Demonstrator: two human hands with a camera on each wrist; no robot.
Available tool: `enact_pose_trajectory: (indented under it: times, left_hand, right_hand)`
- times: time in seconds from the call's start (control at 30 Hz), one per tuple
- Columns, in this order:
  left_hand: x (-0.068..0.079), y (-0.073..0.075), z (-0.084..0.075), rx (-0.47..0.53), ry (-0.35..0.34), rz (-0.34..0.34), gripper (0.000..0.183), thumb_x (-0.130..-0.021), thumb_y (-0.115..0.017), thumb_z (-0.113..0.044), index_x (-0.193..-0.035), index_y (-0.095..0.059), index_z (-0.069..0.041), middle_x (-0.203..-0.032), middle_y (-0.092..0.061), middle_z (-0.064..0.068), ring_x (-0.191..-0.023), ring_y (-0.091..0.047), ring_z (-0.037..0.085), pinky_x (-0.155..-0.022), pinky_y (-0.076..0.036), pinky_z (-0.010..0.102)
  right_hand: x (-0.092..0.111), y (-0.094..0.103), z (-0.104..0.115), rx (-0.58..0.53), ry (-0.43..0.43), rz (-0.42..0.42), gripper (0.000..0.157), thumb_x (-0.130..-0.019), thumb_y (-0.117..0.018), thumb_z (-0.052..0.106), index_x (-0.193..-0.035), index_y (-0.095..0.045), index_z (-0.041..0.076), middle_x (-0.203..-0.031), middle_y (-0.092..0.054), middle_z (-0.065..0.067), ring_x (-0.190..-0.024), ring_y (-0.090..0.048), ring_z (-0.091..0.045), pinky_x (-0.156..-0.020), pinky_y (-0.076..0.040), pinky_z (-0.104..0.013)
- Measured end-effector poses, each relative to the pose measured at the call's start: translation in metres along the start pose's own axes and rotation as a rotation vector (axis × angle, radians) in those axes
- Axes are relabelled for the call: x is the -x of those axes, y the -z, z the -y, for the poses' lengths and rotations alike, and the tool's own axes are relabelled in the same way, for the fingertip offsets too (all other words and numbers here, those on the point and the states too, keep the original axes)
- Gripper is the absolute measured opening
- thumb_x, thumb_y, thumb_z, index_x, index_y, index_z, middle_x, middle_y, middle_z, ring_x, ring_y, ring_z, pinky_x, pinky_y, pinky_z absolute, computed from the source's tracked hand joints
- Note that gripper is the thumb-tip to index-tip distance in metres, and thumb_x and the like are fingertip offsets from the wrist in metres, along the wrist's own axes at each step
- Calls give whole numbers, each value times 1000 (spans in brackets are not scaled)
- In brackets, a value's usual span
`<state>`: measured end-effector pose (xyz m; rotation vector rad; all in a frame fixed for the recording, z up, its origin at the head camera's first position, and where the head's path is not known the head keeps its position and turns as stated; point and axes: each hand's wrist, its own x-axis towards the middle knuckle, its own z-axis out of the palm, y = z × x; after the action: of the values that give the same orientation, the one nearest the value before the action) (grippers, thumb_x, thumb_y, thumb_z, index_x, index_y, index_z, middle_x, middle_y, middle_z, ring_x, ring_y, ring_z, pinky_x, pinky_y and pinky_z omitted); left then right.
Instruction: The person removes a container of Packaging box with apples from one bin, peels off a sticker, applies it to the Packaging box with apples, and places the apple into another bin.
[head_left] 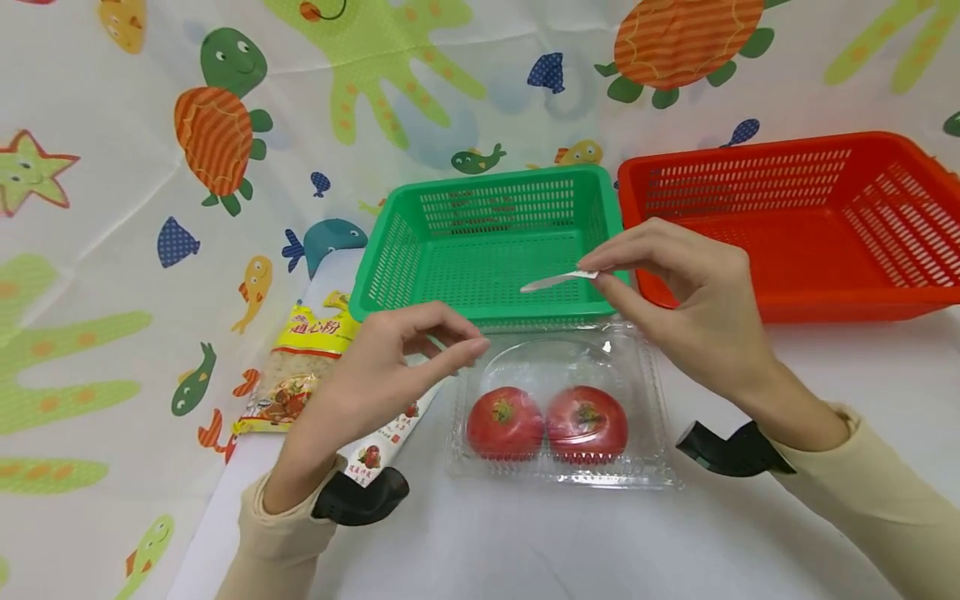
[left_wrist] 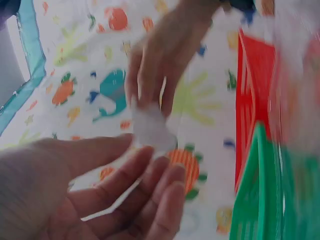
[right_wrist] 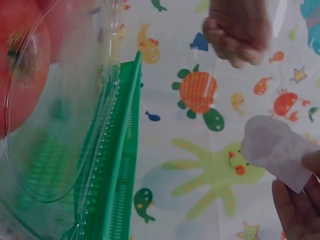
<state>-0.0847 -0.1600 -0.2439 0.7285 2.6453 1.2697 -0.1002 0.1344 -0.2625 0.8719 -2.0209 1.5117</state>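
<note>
My right hand (head_left: 690, 292) pinches a thin white paper piece (head_left: 558, 281) between thumb and fingertips, over the near side of the green basket. In the right wrist view the paper piece (right_wrist: 277, 147) has a rounded, paw-like outline with faint pinkish print. My left hand (head_left: 382, 375) hovers to the left with fingers loosely bent and holds nothing. In the left wrist view its thumb and fingertips appear close to the paper. Below and between the hands is a clear plastic box (head_left: 654, 400), lid down, with two red tomatoes (head_left: 506, 423) side by side inside.
Behind the box stands a green basket (head_left: 487, 312); a red basket (head_left: 810, 308) is at its right. A yellow-topped food packet (head_left: 315, 358) lies at the left, beside a white package (head_left: 382, 442) with red fruit prints. A sea-animal cloth (head_left: 450, 75) hangs behind.
</note>
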Motion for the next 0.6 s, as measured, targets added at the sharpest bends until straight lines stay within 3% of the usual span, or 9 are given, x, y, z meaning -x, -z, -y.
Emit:
enact_pose_trajectory:
  times: [0.1, 0.23, 0.33, 0.43, 0.5, 0.6]
  left_hand:
    - [-5, -10, -12, 196, -74, 58, 14, -102, -69, -12, -114, -75, -8, -99, -75, 1, -87, -72, 17, -81, -60, 36]
    - [-20, -21, -19, 363, -128, 51, 20, -107, -58, -9, -121, -70, 0, -102, -75, 10, -92, -74, 22, -83, -63, 41]
    - [-33, -27, -21, 430, -119, -10, 21, -109, -55, -11, -118, -69, 2, -101, -74, 15, -91, -76, 27, -82, -63, 43]
    - [-43, -30, -20, 481, -99, -62, 21, -109, -55, -14, -113, -69, 2, -101, -73, 18, -90, -75, 34, -81, -63, 45]
    - [-47, -32, -19, 513, -92, -87, 21, -108, -57, -14, -111, -70, 2, -100, -74, 17, -90, -74, 39, -81, -63, 46]
    - [-50, -35, -15, 552, -91, -113, 17, -107, -60, -11, -110, -70, 3, -100, -74, 18, -92, -71, 42, -82, -63, 48]
  right_hand:
    - [1, -5, 3, 9, 70, -47, 30, -79, -74, -26, -103, -76, -9, -100, -75, -9, -98, -71, -19, -95, -57, -26]
    - [4, -12, 4, 107, 210, -100, 11, -92, -77, 5, -100, -79, -3, -97, -77, -7, -95, -73, -17, -84, -55, -17]
    - [6, -17, 5, 185, 289, -127, 31, -100, -73, 30, -98, -80, 0, -96, -77, -7, -87, -73, -16, -65, -45, -13]
    - [8, -21, 6, 208, 324, -129, 39, -103, -68, 36, -97, -80, 0, -96, -78, -8, -84, -72, -16, -58, -38, -13]
    - [8, -23, 6, 233, 349, -120, 38, -104, -67, 35, -97, -80, 0, -96, -77, -7, -85, -73, -18, -61, -42, -11]
    - [9, -25, 5, 255, 399, -83, 35, -106, -65, 30, -101, -80, 0, -99, -77, -9, -90, -75, -23, -80, -53, -11]
